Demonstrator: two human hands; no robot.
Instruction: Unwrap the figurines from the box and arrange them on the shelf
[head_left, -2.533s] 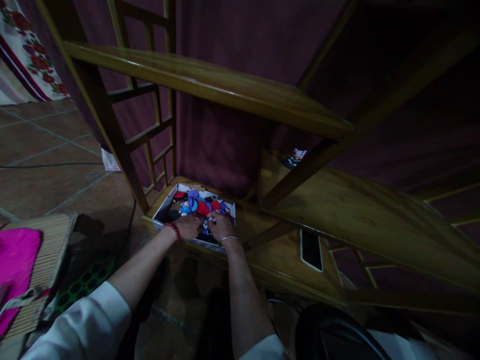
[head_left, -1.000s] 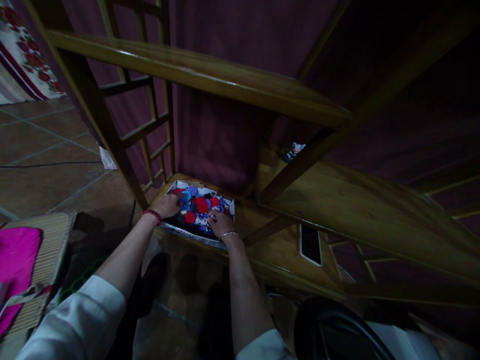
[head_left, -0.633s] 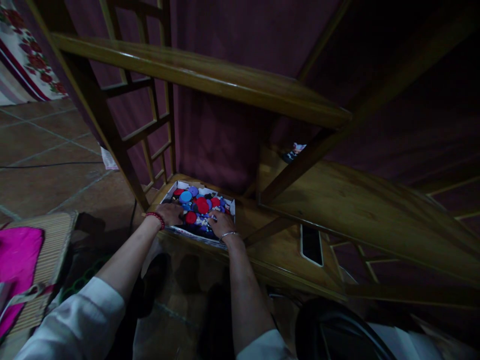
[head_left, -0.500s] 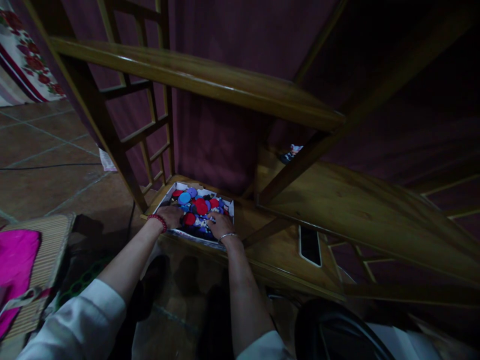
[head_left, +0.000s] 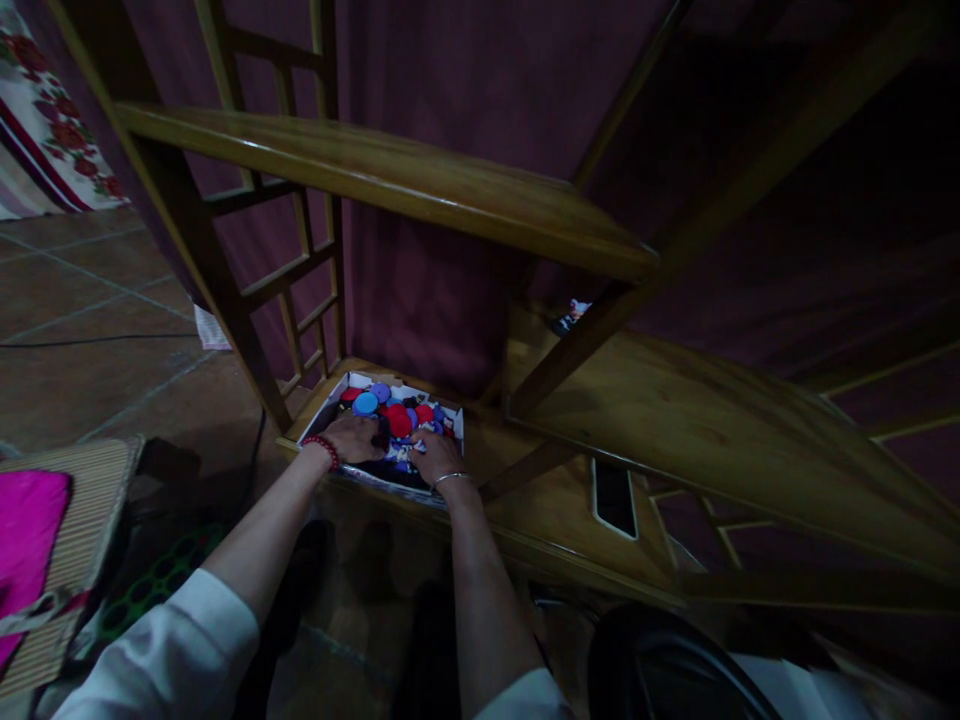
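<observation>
A shallow white box [head_left: 458,424] on the low wooden shelf holds a jumble of small pieces. Round red discs [head_left: 399,421], a blue disc [head_left: 365,404] and a purple disc [head_left: 381,392] lie among small white-and-purple bits. My left hand [head_left: 352,438], with a red bead bracelet, reaches into the box's left side. Its fingers curl down by a dark piece; what they grip is hidden. In the right front part, my right hand [head_left: 436,457], with a silver bangle, has its fingers bent together at the small bits. What it pinches is too small to name.
A wooden bar [head_left: 390,175] crosses above the box. A phone [head_left: 614,497] lies on the shelf to the right, below a higher shelf board [head_left: 697,420] with a small figure [head_left: 574,315]. A mat-topped seat [head_left: 90,530] with pink cloth [head_left: 34,540] stands at left.
My left hand has moved right and further over the pieces, covering the front red disc. My right hand stays at nearly the same spot in the box. The view has shifted slightly.
</observation>
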